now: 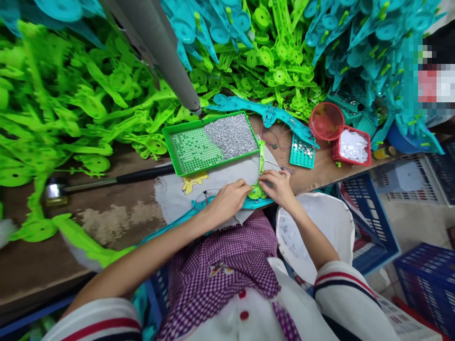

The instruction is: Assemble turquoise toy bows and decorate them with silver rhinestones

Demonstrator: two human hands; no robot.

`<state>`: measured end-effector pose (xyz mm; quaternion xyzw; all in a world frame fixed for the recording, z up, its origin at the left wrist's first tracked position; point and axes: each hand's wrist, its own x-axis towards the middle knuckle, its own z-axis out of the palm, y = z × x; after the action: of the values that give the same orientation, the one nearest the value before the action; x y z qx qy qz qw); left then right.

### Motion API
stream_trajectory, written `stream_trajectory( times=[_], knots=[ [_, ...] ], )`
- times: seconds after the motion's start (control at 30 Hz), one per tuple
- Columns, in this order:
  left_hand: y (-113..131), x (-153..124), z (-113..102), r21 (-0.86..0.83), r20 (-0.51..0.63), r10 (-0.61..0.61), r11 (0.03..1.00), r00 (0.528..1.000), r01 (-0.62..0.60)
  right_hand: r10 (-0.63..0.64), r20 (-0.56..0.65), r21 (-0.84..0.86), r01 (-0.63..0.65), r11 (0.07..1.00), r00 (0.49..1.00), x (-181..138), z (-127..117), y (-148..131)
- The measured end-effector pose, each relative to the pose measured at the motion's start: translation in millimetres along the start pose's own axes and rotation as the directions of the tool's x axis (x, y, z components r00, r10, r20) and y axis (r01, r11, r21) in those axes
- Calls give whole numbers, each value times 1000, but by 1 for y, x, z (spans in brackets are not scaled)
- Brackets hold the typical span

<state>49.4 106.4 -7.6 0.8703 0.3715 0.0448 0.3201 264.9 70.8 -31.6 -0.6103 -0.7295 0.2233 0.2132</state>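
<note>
Both hands meet over a green plastic toy part [256, 191] with a round disc, lying on a white cloth [177, 199] at the table's front edge. My left hand [227, 201] is closed, pressing on the part from the left. My right hand [279, 185] pinches the same part from the right, and a thin metal tool [280, 166] lies just beyond it. A teal plastic piece [256, 203] sits under the green one. Behind the hands is a green tray [185, 158] with a dotted grid and a heap of small silvery pieces [232, 135].
Large piles of green parts [71, 104] and teal parts [355, 42] cover the back of the wooden table. A hammer [106, 182] lies at left. A red bowl [326, 121], a red tub of white pieces [351, 146] and blue crates [373, 213] stand at right. A grey pole [159, 47] rises in the middle.
</note>
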Motion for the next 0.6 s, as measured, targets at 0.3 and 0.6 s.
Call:
stream_trajectory(
  times=[0.3, 0.6],
  knots=[
    [-7, -23, 2, 110, -21, 24, 994, 1000, -21, -7, 43, -121, 12, 993, 999, 6, -2, -5],
    [-15, -35, -8, -61, 40, 32, 998, 999, -30, -12, 67, -156, 22, 988, 998, 5, -4, -9]
  ],
)
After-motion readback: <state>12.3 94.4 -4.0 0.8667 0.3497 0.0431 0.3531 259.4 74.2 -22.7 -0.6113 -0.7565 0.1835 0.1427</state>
